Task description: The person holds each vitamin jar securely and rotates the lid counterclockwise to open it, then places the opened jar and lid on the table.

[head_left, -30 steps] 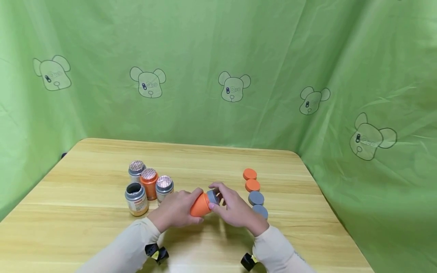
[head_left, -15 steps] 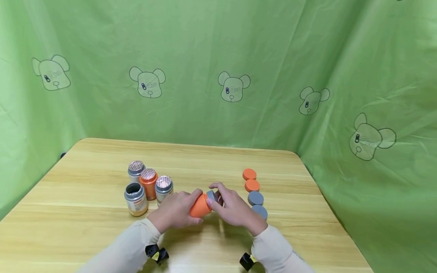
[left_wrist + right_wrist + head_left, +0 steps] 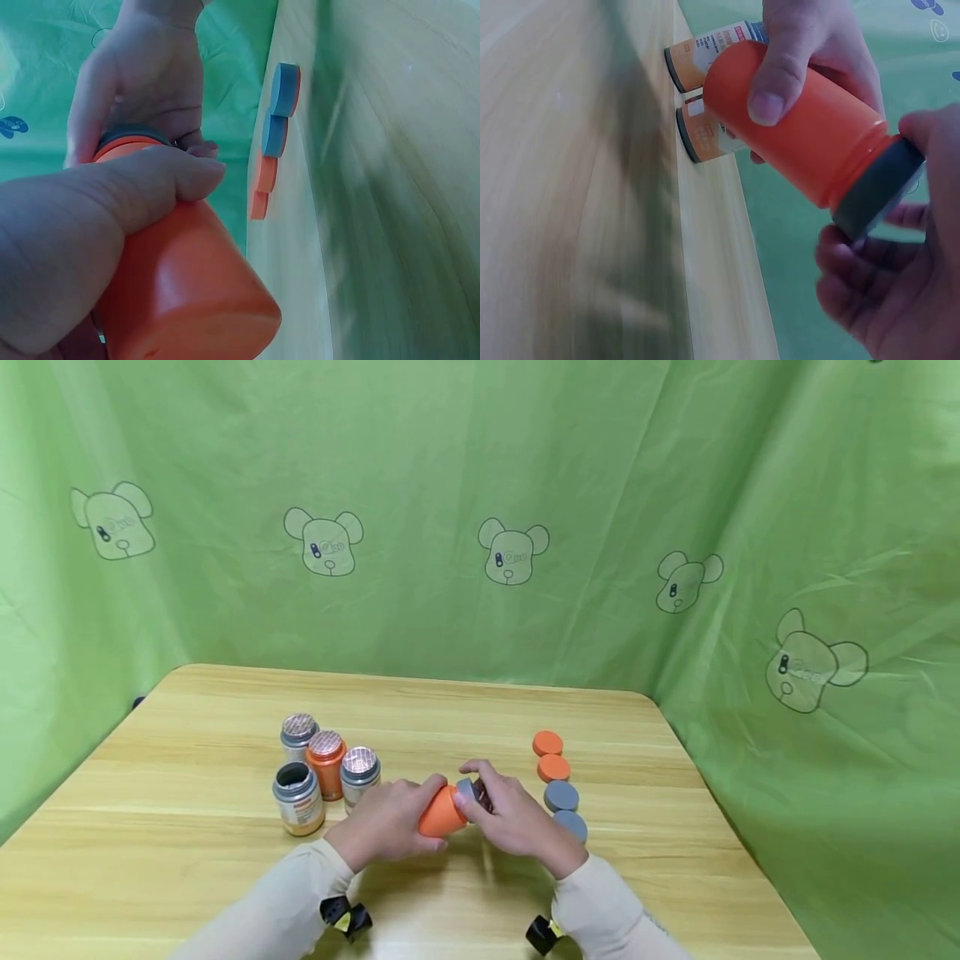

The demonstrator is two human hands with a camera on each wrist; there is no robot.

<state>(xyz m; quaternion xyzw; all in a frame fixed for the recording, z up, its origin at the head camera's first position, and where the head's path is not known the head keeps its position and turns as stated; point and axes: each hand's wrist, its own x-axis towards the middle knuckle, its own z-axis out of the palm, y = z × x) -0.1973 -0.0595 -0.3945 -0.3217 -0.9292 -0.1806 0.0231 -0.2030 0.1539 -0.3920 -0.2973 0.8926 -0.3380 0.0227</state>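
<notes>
Tilted above the table, an orange bottle [image 3: 441,814] points its capped end toward the right. My left hand [image 3: 386,822] grips its body, with the thumb lying along the orange side in the left wrist view. A dark grey cap [image 3: 877,187] sits on the bottle's neck, and a narrow orange ring shows beneath it. My right hand [image 3: 513,818] pinches that cap between thumb and fingers. In the right wrist view, the other fingers are curled below the cap's edge. The bottle's far side is hidden by my left hand.
On the left stand an uncapped grey-necked jar [image 3: 298,802], a foil-topped orange jar [image 3: 327,768] and two foil-topped grey-necked jars [image 3: 361,768]. To the right lie two orange caps [image 3: 553,768] and two grey caps [image 3: 561,796] in a row. A green curtain [image 3: 420,610] hangs behind the table.
My right thumb has shifted up onto the grey cap's side, and the right hand has turned slightly. My left hand and the bottle have stayed nearly still.
</notes>
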